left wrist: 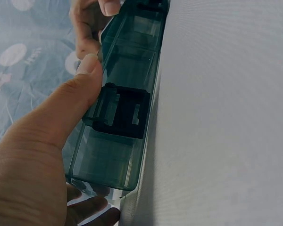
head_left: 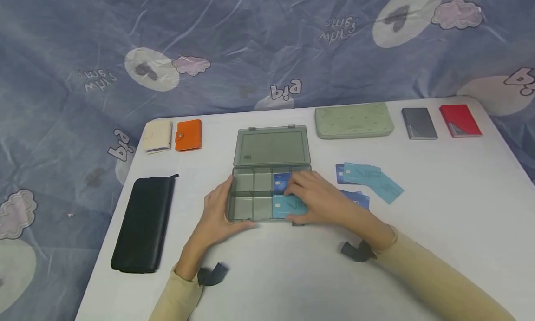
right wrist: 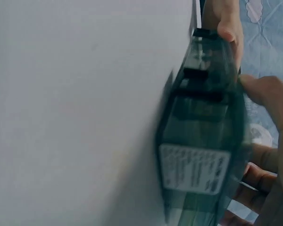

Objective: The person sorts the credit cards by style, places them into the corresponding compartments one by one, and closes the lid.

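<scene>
A clear green compartment box [head_left: 262, 194] lies on the table with its lid [head_left: 271, 147] raised behind it. My left hand [head_left: 217, 212] holds the left end, fingers along the side and thumb at the front wall. My right hand [head_left: 317, 198] reaches over the right part, with its curled fingers and thumb at opposite long edges of a teal card [head_left: 282, 206] in the front compartments. Behind that card a blue card [head_left: 281, 181] sits in the back row, partly hidden by the right hand. A white label [right wrist: 195, 168] shows on the box in the right wrist view.
Teal cards [head_left: 362, 173] and blue cards [head_left: 357, 198] lie right of the box. Behind are a green case [head_left: 354, 121], a grey holder [head_left: 419, 123] and a red one [head_left: 460, 120]. To the left are cream [head_left: 158, 136] and orange [head_left: 188, 135] wallets and a black wallet [head_left: 144, 224].
</scene>
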Demonstrator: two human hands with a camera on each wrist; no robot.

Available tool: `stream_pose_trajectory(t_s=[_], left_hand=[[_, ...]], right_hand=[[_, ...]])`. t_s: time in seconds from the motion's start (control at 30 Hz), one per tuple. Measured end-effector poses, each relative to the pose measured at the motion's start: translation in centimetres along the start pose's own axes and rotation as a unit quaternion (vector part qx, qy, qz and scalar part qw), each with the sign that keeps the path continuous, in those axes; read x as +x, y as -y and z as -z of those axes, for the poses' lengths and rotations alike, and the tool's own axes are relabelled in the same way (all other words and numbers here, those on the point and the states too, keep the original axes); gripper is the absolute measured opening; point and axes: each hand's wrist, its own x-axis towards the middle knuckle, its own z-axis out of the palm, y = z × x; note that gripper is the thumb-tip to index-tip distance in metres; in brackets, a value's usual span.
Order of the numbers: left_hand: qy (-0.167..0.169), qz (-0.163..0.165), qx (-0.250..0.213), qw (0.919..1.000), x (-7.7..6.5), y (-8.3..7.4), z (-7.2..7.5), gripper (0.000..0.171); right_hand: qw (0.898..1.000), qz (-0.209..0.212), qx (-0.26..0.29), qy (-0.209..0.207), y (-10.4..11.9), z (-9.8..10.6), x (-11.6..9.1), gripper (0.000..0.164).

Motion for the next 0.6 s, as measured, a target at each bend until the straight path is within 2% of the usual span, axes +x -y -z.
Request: stream_pose_trajectory(t_s=[0.17,0.27,0.43,0.53,0.6], left_hand=[[0.002,0.002,0.003,1.0,0.0,0.2,-0.1,0.122],[0.002,0.002,0.005,1.0,0.0,0.2,-0.1,0.122],[0.002,-0.001,0.003,1.0,0.0,0.2,0.0,0.122],[0.004,-0.001,0.004,1.0,0.0,0.1,0.0,0.122],[0.006,0.001,0.003,1.0,0.0,0.1,0.0,0.122]], right_hand=[[1.0,-0.009,0.009,0.003,-0.5,-0.2,-0.3,0.038],[1.0,0.001,0.015,-0.001,-0.7,-0.1,-0.5,0.033],[0.998,0.013,0.049,-0.028,-1.5,0.9,-1.6,0.04],[0.996,-0.01,0.069,-0.047,-3.0,2.1,-3.0,0.046],[0.996,-0.028,0.068,-0.058,-4.8,2.7,-4.2,0.05]])
